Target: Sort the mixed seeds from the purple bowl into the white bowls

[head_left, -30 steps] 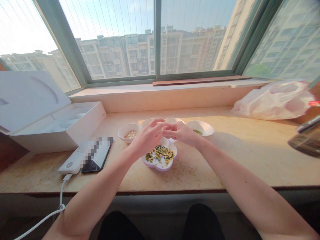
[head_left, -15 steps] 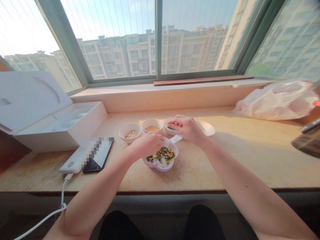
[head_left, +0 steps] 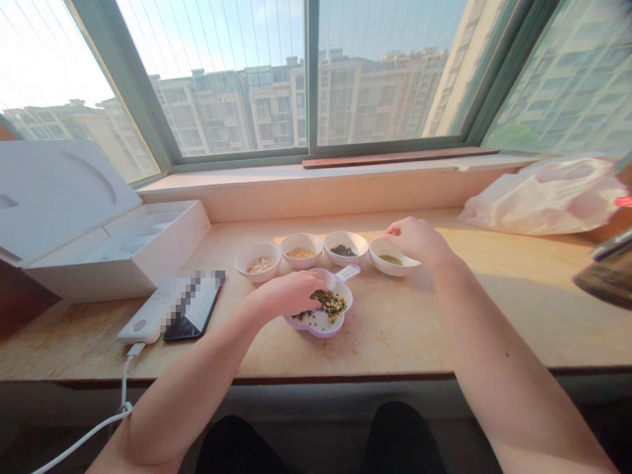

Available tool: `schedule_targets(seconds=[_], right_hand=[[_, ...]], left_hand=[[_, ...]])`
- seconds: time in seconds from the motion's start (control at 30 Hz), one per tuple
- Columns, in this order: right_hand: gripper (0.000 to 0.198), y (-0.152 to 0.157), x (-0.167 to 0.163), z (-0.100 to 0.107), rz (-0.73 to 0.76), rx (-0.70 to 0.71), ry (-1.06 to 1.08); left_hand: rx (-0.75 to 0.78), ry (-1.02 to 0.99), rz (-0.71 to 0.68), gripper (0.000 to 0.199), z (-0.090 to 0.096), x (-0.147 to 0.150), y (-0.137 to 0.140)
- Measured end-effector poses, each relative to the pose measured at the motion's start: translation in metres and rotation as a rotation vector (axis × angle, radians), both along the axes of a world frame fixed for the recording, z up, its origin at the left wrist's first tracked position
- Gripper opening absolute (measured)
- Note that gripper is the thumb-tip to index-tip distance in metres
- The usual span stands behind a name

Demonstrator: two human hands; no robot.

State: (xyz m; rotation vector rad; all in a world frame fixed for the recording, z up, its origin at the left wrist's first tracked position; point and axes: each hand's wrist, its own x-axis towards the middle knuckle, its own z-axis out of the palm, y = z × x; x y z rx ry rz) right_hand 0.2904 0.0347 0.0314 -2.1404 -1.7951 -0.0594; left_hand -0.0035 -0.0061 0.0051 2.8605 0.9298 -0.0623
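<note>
My left hand is over the lilac-rimmed, scalloped dish with a short handle. Its fingers curl down to the mixed beans in the dish, fingertips partly hidden. Farther right, my right hand hovers at the rim of a white bowl of small green beans. Thumb and fingers are pinched together there; whatever is between them is too small to make out. Beside that bowl stand a bowl of black beans, one of yellow beans and one of pale, flat seeds.
An open white box stands at the left. In front of it lie a white power bank with a cable and a dark phone. A white plastic bag sits at the right, near a dark object at the edge.
My right hand has moved right, from the black-bean bowl to the green-bean bowl. My left hand has lowered from above the dish to the mixed beans.
</note>
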Motion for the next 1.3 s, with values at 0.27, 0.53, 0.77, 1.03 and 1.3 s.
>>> schedule_targets(seconds=[0.27,0.53,0.77,1.03,1.3], right_hand=[[0.022,0.003,0.006,-0.001,-0.075,-0.271,0.019],[0.021,0.007,0.010,-0.008,-0.051,-0.278,0.014],[0.026,0.012,0.013,-0.016,-0.016,-0.202,0.014],[0.030,0.007,0.004,-0.011,-0.018,-0.199,0.015],[0.035,0.003,-0.003,-0.008,-0.008,-0.166,0.037]], left_hand=[[0.002,-0.080,0.089,0.028,-0.004,0.011,-0.001],[0.001,-0.159,0.059,0.040,-0.009,0.011,-0.001],[-0.030,-0.209,0.024,0.055,-0.009,0.007,0.003],[-0.001,-0.173,0.047,0.060,0.001,0.006,-0.004],[0.033,-0.162,0.071,0.060,0.003,0.003,-0.002]])
